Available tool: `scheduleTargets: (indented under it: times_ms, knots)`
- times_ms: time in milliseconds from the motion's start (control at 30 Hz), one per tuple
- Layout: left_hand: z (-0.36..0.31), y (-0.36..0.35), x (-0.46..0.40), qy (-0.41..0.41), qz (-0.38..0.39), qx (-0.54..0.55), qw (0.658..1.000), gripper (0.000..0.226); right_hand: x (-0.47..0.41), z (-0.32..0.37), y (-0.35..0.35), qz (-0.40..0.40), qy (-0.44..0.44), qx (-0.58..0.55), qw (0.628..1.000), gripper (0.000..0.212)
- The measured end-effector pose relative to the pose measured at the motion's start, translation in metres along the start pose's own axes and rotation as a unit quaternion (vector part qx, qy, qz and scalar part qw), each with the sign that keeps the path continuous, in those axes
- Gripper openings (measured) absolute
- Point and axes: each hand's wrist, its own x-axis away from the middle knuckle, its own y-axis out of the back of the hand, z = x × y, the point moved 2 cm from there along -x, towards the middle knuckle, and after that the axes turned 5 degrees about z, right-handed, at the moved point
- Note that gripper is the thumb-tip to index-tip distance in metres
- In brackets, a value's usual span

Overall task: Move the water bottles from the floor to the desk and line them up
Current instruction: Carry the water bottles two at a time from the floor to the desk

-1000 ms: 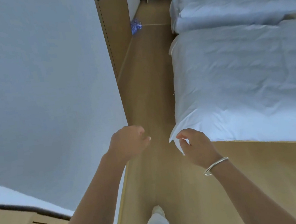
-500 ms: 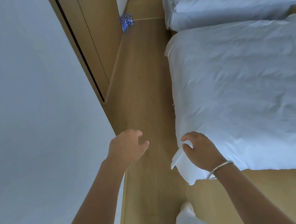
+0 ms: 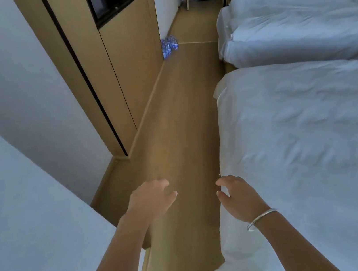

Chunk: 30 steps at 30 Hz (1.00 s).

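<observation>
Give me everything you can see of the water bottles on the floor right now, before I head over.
The water bottles stand as one tight cluster on the wooden floor, far down the aisle, against the foot of the wooden wall panel on the left. They look like clear plastic with blue labels, upright; they may be wrapped as a pack, but at this distance I cannot tell, nor count them. Nothing but the floor and perhaps the panel touches them. Both hands are far short of them.

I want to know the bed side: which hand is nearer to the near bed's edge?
Right. The right hand hangs at the near bed's edge, its fingers by the sheet. The left hand is over the floor, apart from it.
</observation>
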Motion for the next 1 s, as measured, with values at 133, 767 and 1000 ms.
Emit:
scheduleTargets:
  times_ms: [133, 767, 1000]
  knots:
    - [-0.013, 0.033, -0.064, 0.011, -0.016, 0.026, 0.999, 0.018, -0.071, -0.008, 0.023, 0.021, 0.013, 0.002, 1.0, 0.036]
    - [-0.007, 0.263, -0.469, -0.056, -0.051, 0.019, 0.997, 0.052, -0.497, 0.022, 0.142, 0.032, -0.019, 0.018, 0.999, 0.033]
    - [-0.019, 0.309, -0.6, -0.059, -0.027, 0.013, 0.998, 0.053, -0.619, -0.001, 0.186, 0.027, -0.04, 0.002, 0.999, 0.034]
